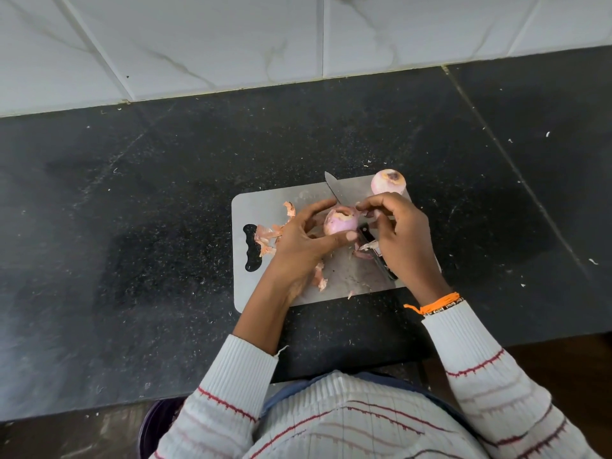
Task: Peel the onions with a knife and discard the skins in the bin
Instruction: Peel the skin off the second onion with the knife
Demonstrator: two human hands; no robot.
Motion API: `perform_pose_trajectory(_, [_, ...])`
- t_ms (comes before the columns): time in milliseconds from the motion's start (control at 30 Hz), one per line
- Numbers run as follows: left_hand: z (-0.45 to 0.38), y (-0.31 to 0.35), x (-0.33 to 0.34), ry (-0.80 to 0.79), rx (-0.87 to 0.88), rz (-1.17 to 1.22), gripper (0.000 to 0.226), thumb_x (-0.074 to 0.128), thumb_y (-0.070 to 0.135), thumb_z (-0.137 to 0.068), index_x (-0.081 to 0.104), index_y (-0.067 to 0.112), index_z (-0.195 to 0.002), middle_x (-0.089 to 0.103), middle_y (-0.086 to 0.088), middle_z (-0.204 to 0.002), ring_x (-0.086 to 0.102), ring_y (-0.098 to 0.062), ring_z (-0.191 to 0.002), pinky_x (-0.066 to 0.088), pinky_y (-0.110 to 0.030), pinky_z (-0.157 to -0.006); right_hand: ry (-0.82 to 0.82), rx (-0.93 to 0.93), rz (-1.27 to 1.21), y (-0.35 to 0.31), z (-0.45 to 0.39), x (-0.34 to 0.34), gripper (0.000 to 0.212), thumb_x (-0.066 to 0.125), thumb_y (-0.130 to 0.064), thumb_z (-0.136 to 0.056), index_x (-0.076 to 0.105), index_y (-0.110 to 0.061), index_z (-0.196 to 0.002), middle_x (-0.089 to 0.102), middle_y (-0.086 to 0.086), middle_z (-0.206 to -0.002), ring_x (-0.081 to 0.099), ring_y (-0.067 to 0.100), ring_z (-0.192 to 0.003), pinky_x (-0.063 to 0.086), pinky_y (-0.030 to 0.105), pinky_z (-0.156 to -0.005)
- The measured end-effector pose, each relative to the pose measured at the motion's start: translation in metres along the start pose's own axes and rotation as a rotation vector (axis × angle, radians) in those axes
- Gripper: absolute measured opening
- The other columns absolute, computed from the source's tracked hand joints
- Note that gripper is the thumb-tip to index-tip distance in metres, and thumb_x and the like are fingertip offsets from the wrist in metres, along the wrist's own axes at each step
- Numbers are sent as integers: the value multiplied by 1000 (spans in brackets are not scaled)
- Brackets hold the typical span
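My left hand [303, 236] grips a pinkish onion [341, 221] above the grey cutting board [265, 207]. My right hand [402, 233] pinches a strip of skin [367, 213] at the onion's right side. A knife lies on the board under the hands; its blade tip [332, 187] points to the far left and its black handle [381, 256] runs under my right hand. A second onion [388, 182] stands at the board's far right corner. Loose skins [268, 235] lie on the board's left part.
The board rests on a black speckled counter [149, 226] backed by a white tiled wall [231, 44]. A dark purple bin [155, 429] shows below the counter's front edge at lower left. Small scraps dot the counter.
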State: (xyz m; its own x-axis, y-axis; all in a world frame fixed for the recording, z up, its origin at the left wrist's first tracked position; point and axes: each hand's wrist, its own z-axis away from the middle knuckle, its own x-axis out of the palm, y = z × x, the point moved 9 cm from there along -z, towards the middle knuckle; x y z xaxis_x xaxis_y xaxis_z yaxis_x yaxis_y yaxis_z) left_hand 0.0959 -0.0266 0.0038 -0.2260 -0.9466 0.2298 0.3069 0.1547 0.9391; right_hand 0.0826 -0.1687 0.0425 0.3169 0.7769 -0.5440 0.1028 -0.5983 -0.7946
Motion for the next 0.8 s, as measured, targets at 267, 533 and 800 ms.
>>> perform_pose_trajectory(267, [0,4,-6,33,37,-25,35,73,-6,-69,67,8,-101,73,6,-80,68,-6,-78,55,-18,-70,-76,-235,-66,-26,1,-2,15,65,-10,-83,70,-7,-97,69,4,-95,64,11,-91,53,23,-81])
perform_pose_trajectory(533, [0,4,-5,22,54,-59,39,73,-3,-70,66,2,-108,72,2,-90,69,-8,-81,54,-18,-72,-117,-314,-39,-26,0,-3,12,69,-2,-79,72,-3,-90,68,3,-88,65,9,-82,55,21,-75])
perform_pose_trajectory(800, [-1,-1,-8,26,40,-79,38,72,-3,-71,65,0,-108,71,-5,-97,68,-10,-85,55,-20,-76,-196,-275,-59,-16,-1,2,17,71,-7,-79,72,-6,-96,69,3,-91,66,12,-86,58,31,-76])
